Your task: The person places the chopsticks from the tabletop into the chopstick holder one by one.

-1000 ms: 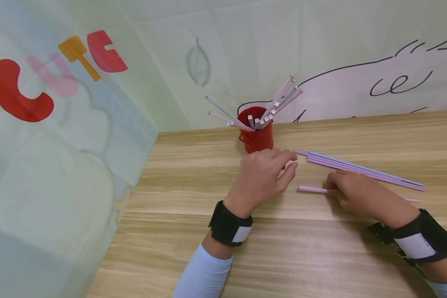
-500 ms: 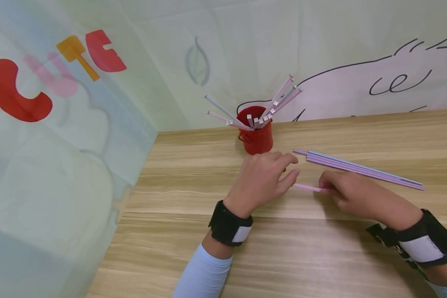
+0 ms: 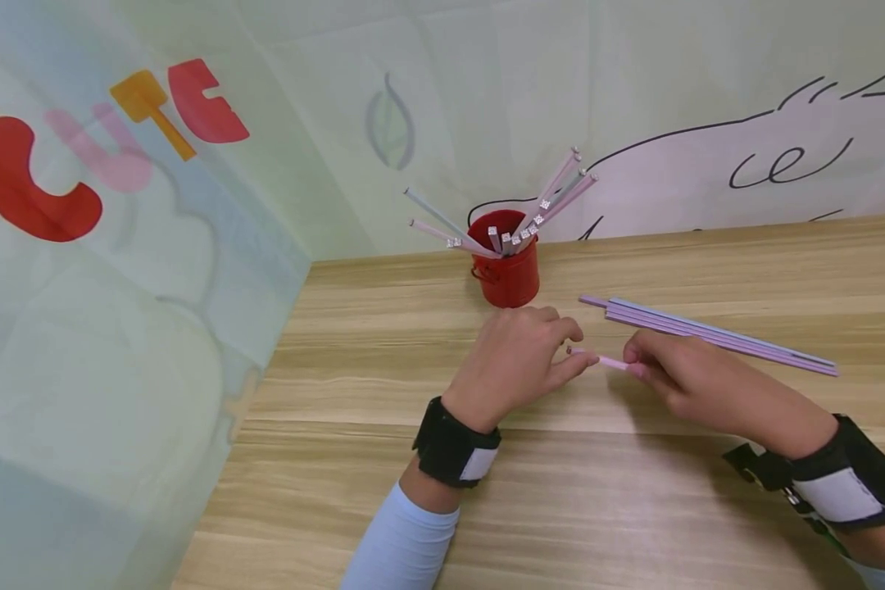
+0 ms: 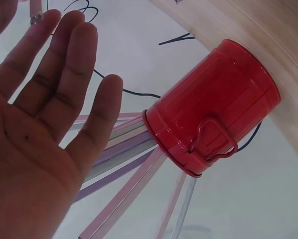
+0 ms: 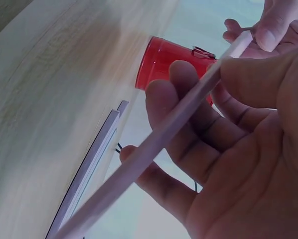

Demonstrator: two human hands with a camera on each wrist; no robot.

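My right hand (image 3: 689, 373) pinches a slim pink flat-sided stick (image 3: 614, 363) between thumb and fingers, and the right wrist view shows the stick (image 5: 144, 154) running long past the palm. Its far end reaches my left hand (image 3: 512, 352), where it lies between the thumb and the fingertips. In the left wrist view that hand's fingers (image 4: 79, 64) are nearly straight, with the stick's end (image 4: 36, 18) by a fingertip. Just behind my left hand stands a small red bucket (image 3: 512, 283) holding several pastel sticks (image 3: 571, 197), some with sparkly square ends.
Several lilac and blue sticks (image 3: 730, 338) lie side by side on the wood-grain table (image 3: 575, 508), beyond my right hand. A printed cloth backdrop (image 3: 487, 98) rises along the table's back and left edges. Black straps (image 3: 457, 447) wrap both wrists.
My right hand has drawn the pink stick left and slightly up, so its end has come between my left thumb and fingers. The left hand has shifted only slightly; the bucket stays put.
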